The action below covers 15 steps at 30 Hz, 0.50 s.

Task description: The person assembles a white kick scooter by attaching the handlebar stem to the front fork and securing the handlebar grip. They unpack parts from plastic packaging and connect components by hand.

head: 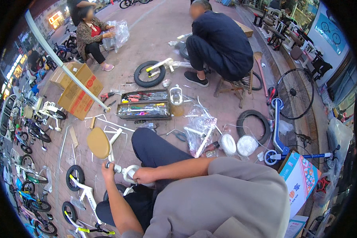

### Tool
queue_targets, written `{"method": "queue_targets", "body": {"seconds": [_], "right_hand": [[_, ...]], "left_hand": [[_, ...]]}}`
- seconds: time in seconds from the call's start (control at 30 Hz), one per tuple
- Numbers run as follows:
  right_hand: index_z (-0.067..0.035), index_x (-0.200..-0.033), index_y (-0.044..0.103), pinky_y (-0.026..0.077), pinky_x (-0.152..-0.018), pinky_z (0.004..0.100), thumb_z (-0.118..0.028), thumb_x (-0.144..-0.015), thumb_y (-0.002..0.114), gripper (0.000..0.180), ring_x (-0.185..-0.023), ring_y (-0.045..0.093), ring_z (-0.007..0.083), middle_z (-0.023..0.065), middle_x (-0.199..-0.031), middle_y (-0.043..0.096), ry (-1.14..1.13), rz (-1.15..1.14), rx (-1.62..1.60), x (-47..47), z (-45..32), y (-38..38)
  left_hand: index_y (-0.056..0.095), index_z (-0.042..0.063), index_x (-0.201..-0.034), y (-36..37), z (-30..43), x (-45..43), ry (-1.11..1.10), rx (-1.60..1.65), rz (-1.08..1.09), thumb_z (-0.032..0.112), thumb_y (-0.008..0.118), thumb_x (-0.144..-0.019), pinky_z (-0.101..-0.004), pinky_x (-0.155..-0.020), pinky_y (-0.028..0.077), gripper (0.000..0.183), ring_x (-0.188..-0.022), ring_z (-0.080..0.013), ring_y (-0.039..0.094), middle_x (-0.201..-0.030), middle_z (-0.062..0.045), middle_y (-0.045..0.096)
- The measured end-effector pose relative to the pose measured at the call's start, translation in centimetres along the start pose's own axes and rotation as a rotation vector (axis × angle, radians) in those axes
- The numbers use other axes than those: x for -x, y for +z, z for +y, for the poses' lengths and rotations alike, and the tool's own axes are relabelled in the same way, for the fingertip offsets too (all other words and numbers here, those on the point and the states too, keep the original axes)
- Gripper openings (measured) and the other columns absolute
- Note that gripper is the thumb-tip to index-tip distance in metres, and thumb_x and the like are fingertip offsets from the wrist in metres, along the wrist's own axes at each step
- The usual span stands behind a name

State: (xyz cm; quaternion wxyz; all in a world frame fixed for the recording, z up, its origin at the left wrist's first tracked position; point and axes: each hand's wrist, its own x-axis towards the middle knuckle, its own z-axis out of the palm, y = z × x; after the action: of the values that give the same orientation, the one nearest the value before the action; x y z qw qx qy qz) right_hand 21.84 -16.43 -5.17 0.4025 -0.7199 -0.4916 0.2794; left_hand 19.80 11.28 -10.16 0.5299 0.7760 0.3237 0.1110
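My left hand is closed around a small dark-and-silver round part at one end of a white tube. My right hand grips a white curved bicycle part, possibly a fork, at the tube's other side. Just beyond the hands lies a white frame beside a tan oval saddle. Part of a black-tyred wheel shows below the hands, largely hidden by my legs. Whether the tube and the curved part are joined cannot be told.
Before my knees stand an open toolbox and a clear tub. A plastic-wrapped frame, a loose tyre and a blue scooter lie rightward. Balance bikes are at left. A person squats on a stool; another handles plastic.
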Motion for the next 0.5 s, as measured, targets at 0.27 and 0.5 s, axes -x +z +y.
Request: {"method": "queue_targets", "body": {"seconds": [0.27,0.5], "right_hand": [[-0.005,-0.092,0.069,0.051,-0.074,0.0471,-0.011,-0.080,0.058,0.017,-0.082,0.067,0.0360,0.0188,-0.087,0.069,0.000,0.061,-0.030,-3.6,0.1,0.1],[-0.002,-0.097,0.066,0.050,-0.077,0.0485,-0.013,-0.085,0.057,0.019,-0.087,0.065,0.0404,0.0202,-0.093,0.067,0.018,0.205,-0.063,-6.9,0.2,-0.6]], "left_hand": [[0.065,-0.002,-0.092,2.3,-0.7,-0.1,0.203,0.051,0.188,0.023,0.065,-0.088,-0.0367,-0.073,0.046,0.025,-0.075,-0.0220,0.057,-0.084,-0.012,0.066],[0.065,-0.001,-0.093,3.8,-0.8,1.1,0.289,0.009,0.333,0.014,0.064,-0.084,-0.0358,-0.076,0.046,0.017,-0.081,-0.0210,0.058,-0.087,-0.012,0.065]]}}
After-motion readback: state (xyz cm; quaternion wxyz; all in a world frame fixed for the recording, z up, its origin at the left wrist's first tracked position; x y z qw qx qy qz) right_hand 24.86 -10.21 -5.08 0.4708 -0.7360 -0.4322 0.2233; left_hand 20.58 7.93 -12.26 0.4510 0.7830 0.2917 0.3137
